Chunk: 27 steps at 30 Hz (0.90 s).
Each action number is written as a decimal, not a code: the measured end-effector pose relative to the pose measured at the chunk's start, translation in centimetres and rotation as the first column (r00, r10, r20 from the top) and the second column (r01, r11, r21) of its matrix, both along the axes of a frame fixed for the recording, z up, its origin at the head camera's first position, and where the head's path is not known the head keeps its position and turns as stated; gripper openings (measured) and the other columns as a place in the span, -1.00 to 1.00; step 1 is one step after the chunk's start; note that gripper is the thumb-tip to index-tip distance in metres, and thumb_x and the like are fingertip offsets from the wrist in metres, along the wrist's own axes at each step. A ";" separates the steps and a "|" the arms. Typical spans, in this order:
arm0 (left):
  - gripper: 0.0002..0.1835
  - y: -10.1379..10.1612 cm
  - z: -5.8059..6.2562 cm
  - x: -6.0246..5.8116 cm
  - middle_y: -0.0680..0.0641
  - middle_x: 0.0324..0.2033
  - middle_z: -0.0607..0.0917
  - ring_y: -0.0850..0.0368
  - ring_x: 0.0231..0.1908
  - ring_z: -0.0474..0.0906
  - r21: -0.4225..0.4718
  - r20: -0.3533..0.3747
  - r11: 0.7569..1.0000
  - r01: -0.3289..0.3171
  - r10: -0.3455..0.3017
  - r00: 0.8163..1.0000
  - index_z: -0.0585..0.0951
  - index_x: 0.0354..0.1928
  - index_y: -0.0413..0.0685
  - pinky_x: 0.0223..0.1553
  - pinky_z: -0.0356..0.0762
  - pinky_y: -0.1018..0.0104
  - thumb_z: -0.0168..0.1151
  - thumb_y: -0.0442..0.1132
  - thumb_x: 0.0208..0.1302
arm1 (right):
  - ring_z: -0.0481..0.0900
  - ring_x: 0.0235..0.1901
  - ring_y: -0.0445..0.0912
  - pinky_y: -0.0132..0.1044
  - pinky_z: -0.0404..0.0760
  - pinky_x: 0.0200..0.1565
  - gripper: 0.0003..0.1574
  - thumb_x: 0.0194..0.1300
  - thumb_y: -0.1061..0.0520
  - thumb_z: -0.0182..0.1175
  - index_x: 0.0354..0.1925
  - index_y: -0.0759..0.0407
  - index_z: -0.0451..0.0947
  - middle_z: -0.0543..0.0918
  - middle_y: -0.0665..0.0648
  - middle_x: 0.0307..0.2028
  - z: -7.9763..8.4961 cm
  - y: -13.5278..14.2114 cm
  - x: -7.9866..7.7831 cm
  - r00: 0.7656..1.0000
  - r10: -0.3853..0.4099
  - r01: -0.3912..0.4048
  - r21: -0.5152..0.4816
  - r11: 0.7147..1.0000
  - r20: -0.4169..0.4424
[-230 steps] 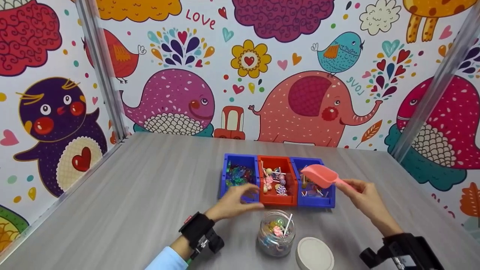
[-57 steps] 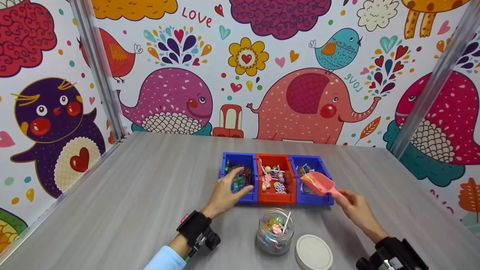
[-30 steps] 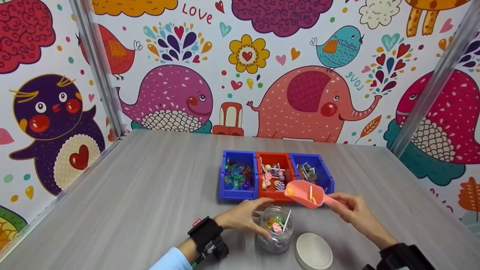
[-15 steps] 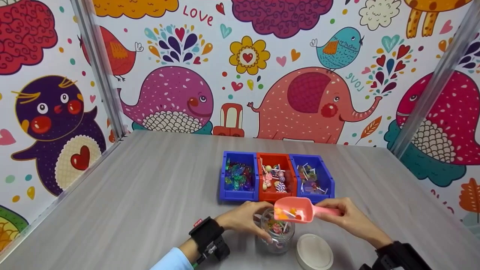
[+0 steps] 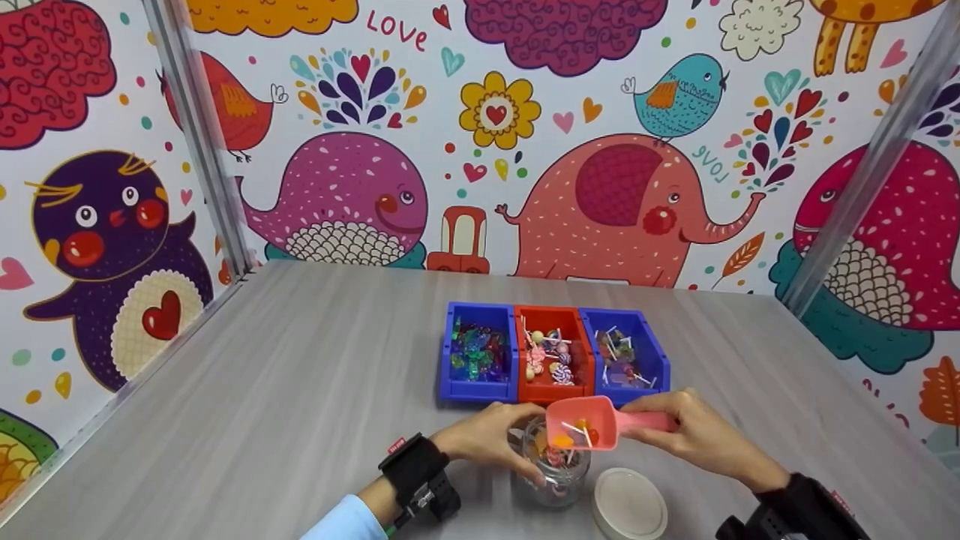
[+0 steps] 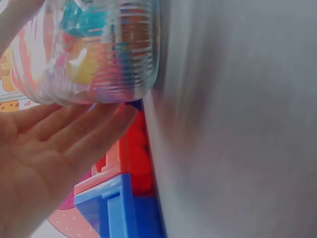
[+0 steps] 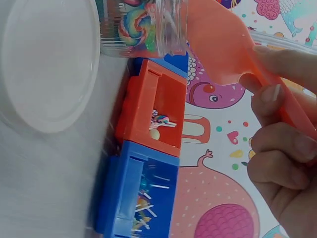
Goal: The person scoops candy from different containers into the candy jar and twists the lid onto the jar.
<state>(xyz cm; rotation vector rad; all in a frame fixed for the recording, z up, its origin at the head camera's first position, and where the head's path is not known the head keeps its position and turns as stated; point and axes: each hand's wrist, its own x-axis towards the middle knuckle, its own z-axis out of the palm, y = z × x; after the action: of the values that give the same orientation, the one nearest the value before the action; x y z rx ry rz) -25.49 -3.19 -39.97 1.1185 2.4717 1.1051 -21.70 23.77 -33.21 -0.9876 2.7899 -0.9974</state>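
Observation:
A clear glass jar (image 5: pixel 553 491) of colourful candies and lollipops stands upright on the table. My left hand (image 5: pixel 487 439) holds its side, thumb in front and fingers behind; the left wrist view shows those fingers (image 6: pixel 74 134) along the glass (image 6: pixel 99 54). In my right hand (image 5: pixel 697 439) is the handle of a pink scoop (image 5: pixel 585 409), with fingers curled round it in the right wrist view. Several orange and yellow lollipops (image 5: pixel 581 433) lie in the scoop, which tilts over the jar's mouth and hides part of the rim.
Behind the jar, joined side by side, are a blue bin (image 5: pixel 480 391) of translucent pieces, a red bin (image 5: pixel 553 393) of lollipops and another blue bin (image 5: pixel 658 375) of lollipops. A round white lid (image 5: pixel 630 504) lies just right of the jar.
My right hand has brought the loaded scoop from the right blue bin to the jar's mouth and tipped it. My left hand has moved from the left blue bin onto the jar.

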 end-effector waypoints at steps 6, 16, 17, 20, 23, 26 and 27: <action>-0.23 0.0 0.0 0.0 0.03 -0.08 0.58 0.32 -0.11 0.47 0.003 0.003 1.000 0.002 -0.002 1.000 0.39 0.12 -0.10 -0.08 0.38 0.48 0.47 -0.10 -0.23 | 0.41 -0.65 -0.33 -0.47 0.43 -0.64 -0.62 0.14 -0.04 0.17 -0.25 0.25 0.61 0.65 0.02 -0.47 0.4 -0.4 0.2 0.995 0.047 -0.043 0.045 0.998 -0.088; -0.21 0.1 0.0 0.0 0.00 0.01 0.53 0.24 -0.03 0.45 0.007 0.001 1.000 0.018 -0.018 1.000 0.37 0.14 -0.11 0.00 0.38 0.40 0.46 -0.11 -0.22 | 0.58 -0.49 -0.24 -0.47 0.56 -0.45 -0.67 0.11 0.00 0.21 -0.30 0.25 0.63 0.68 0.08 -0.44 0.8 -0.6 0.5 0.947 0.103 -0.069 0.121 0.990 -0.305; -0.21 0.1 0.0 0.0 0.01 0.01 0.54 0.24 -0.03 0.45 0.006 0.003 1.000 0.017 -0.017 1.000 0.37 0.14 -0.11 0.00 0.38 0.40 0.46 -0.11 -0.22 | 0.59 -0.49 -0.24 -0.47 0.56 -0.45 -0.68 0.10 0.01 0.22 -0.30 0.25 0.63 0.68 0.08 -0.44 0.8 -0.5 0.5 0.941 0.103 -0.067 0.123 0.990 -0.321; -0.20 0.0 0.0 0.0 0.03 -0.02 0.55 0.26 -0.05 0.45 0.002 0.008 1.000 0.016 -0.016 1.000 0.37 0.14 -0.11 -0.02 0.39 0.41 0.46 -0.10 -0.23 | 0.56 -0.52 -0.26 -0.48 0.55 -0.48 -0.70 0.08 0.04 0.24 -0.30 0.25 0.63 0.68 0.08 -0.45 0.9 -0.4 0.5 0.927 0.102 -0.063 0.118 0.991 -0.362; -0.21 0.0 0.0 -0.1 0.04 -0.05 0.56 0.28 -0.07 0.46 0.012 0.020 1.000 0.020 -0.021 1.000 0.37 0.14 -0.12 -0.04 0.40 0.43 0.46 -0.11 -0.23 | 0.51 -0.55 -0.31 -0.49 0.53 -0.52 -0.72 0.07 0.06 0.26 -0.31 0.25 0.63 0.67 0.07 -0.46 0.9 -0.2 0.4 0.917 0.098 -0.065 0.098 0.993 -0.388; -0.21 0.1 -0.1 -0.1 0.05 -0.06 0.56 0.29 -0.08 0.46 0.015 0.020 1.000 0.024 -0.025 0.999 0.37 0.13 -0.11 -0.05 0.41 0.44 0.46 -0.11 -0.23 | 0.45 -0.58 -0.35 -0.50 0.50 -0.55 -0.74 0.08 0.08 0.25 -0.30 0.25 0.62 0.66 0.06 -0.48 0.9 -0.1 0.3 0.924 0.073 -0.050 0.069 0.996 -0.375; -0.22 0.1 -0.1 -0.1 0.05 -0.06 0.56 0.29 -0.08 0.46 0.015 0.017 1.000 0.025 -0.025 1.000 0.38 0.13 -0.11 -0.05 0.40 0.44 0.46 -0.11 -0.23 | 0.43 -0.59 -0.36 -0.50 0.48 -0.57 -0.74 0.08 0.09 0.25 -0.29 0.25 0.62 0.65 0.04 -0.49 0.9 0.0 0.3 0.931 0.056 -0.038 0.057 0.998 -0.361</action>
<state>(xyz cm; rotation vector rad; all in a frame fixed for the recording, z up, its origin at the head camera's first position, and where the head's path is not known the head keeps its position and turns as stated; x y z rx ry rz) -25.59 -3.12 -40.02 1.1364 2.4340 1.1227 -21.45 23.78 -32.31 -1.3502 3.0396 -0.8071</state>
